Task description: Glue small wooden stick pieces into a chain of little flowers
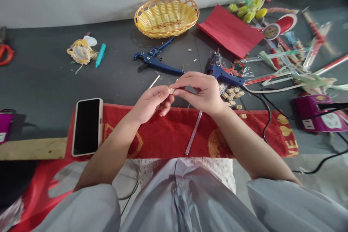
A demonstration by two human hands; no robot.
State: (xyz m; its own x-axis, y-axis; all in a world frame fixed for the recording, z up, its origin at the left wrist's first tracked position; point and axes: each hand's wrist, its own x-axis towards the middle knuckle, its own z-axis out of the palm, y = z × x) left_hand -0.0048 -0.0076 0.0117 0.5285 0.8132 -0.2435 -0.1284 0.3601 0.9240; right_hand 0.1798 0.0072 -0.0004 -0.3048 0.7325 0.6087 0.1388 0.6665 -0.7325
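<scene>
There are two bare hands: one left hand (149, 105) and one right hand (202, 88), with one small pale piece (172, 91) between them. There is one oval yellow woven basket (167, 18), one blue hand cutter (163, 66), one blue glue gun (224, 74), one flat red sheet (231, 30), one white-ended red spool (282, 25), one teal marker (100, 55), one pale-cased black phone (87, 127), one red cloth towel (165, 134) and two purple-and-white boxes (312, 110). The stubby beige pieces (231, 95) are too crowded to count.
</scene>
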